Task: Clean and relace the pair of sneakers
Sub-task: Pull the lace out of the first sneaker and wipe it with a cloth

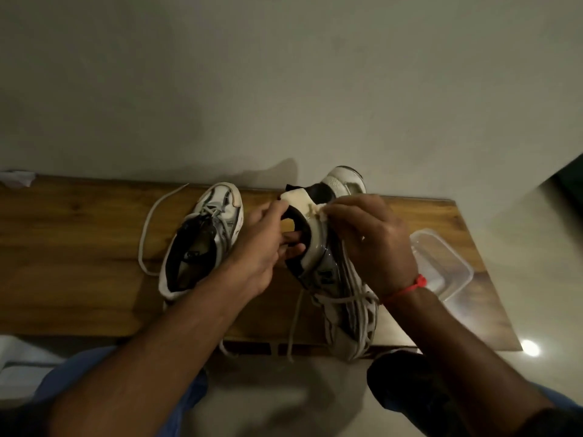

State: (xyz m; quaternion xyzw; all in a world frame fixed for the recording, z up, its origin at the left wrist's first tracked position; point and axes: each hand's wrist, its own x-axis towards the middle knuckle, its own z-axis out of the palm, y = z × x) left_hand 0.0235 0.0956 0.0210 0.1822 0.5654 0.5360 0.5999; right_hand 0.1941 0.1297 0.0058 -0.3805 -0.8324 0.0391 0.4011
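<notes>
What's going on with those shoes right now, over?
Left hand grips held sneaker at collar. Right hand pinches pale cloth against it. Other sneaker on table. Nothing blocking.

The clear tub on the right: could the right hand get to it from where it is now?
Probably yes. The tub sits on the bench just beside the right hand with nothing between them, but that hand pinches a cloth against the held sneaker, so it must let go first.
</notes>
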